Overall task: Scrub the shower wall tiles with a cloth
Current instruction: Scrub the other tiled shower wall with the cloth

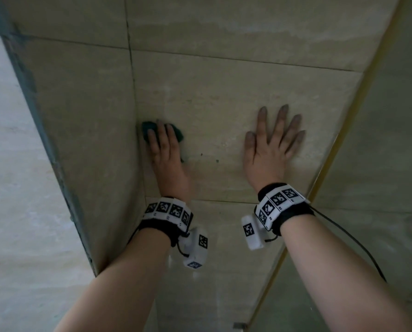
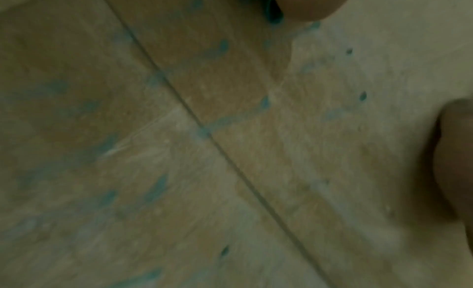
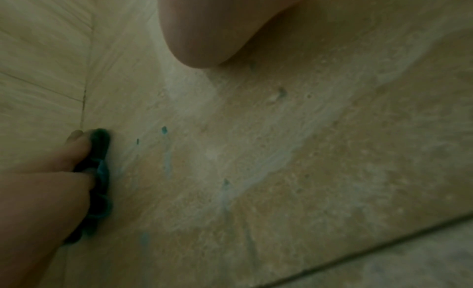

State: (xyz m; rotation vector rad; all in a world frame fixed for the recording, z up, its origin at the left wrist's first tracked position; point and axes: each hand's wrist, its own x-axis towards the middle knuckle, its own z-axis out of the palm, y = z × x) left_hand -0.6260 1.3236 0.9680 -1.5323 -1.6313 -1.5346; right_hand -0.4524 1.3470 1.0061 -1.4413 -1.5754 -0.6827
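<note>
1. At the far left, the side wall (image 1: 85,116) meets the tiled wall (image 1: 224,92) in a corner, and that corner seam is where I am working.
2. My left hand (image 1: 166,152) presses the teal cloth (image 1: 149,127) flat against the tile right beside the corner, fingers fairly straight over it, so the pressure spreads.
3. Teal drips (image 3: 164,129) dot the tile between my hands, probably cleaner.
4. My right hand (image 1: 272,144) lies spread flat on the tile, holding nothing, likely bracing me.
</note>
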